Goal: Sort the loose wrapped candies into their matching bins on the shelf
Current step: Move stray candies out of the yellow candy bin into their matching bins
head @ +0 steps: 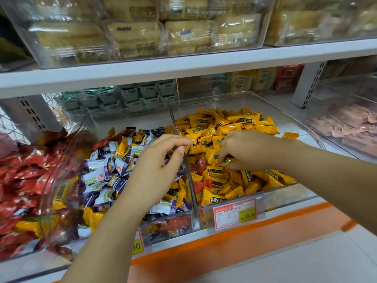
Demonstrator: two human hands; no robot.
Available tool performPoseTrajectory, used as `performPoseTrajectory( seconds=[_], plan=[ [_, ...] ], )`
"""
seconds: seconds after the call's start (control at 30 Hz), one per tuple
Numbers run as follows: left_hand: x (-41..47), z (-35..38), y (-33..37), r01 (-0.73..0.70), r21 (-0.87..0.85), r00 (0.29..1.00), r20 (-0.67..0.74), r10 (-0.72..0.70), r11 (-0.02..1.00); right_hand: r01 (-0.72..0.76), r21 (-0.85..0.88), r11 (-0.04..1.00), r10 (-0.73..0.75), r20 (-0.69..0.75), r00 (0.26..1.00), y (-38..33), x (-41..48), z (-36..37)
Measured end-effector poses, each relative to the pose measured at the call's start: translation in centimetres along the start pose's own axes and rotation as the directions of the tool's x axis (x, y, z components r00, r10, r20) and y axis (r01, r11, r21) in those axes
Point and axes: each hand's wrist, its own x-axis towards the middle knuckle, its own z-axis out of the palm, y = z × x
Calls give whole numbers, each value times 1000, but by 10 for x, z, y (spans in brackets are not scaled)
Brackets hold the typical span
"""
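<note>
Three clear bins stand side by side on the shelf. The left bin [47, 193] holds mostly red candies [18, 180]. The middle bin [188, 174] holds white-and-purple candies [95, 176] mixed with yellow and red ones. The right bin [293, 117] is full of yellow candies [228, 123], with a red candy [201, 165] among them. My left hand [157, 170] hovers over the middle bin with loosely curled fingers, holding nothing visible. My right hand [242, 150] reaches into the right bin and pinches a yellow candy [228, 160] at its fingertips.
Price tags [234, 213] hang on the front of the bins above an orange shelf edge [244, 242]. Another clear bin [346, 123] with brownish packs sits at the right. Green and yellow packets stand behind the bins. The upper shelf [183, 64] carries bins of pale packs.
</note>
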Motion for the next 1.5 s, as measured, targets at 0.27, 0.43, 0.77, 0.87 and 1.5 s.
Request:
performPoseTrajectory(
  seconds=[0.27, 0.43, 0.77, 0.87, 1.5],
  plan=[
    [-1, 0, -1, -4, -20, 1000, 1, 4, 1000, -26, 70, 997, 25, 6, 1000, 16, -26, -2],
    [-1, -1, -1, -4, -18, 1000, 5, 4, 1000, -65, 128, 990, 65, 8, 998, 14, -29, -10],
    [0, 0, 0, 18, -34, 1000, -1, -18, 999, -12, 276, 961, -7, 67, 998, -34, 39, 2],
    [0, -1, 0, 31, -37, 1000, 3, -31, 999, -37, 254, 967, 12, 101, 995, -37, 44, 4],
    [-28, -66, 34, 9, 2, 965, -263, -9, 1000, 66, 568, 821, 242, -449, 860, -81, -17, -48]
  ],
)
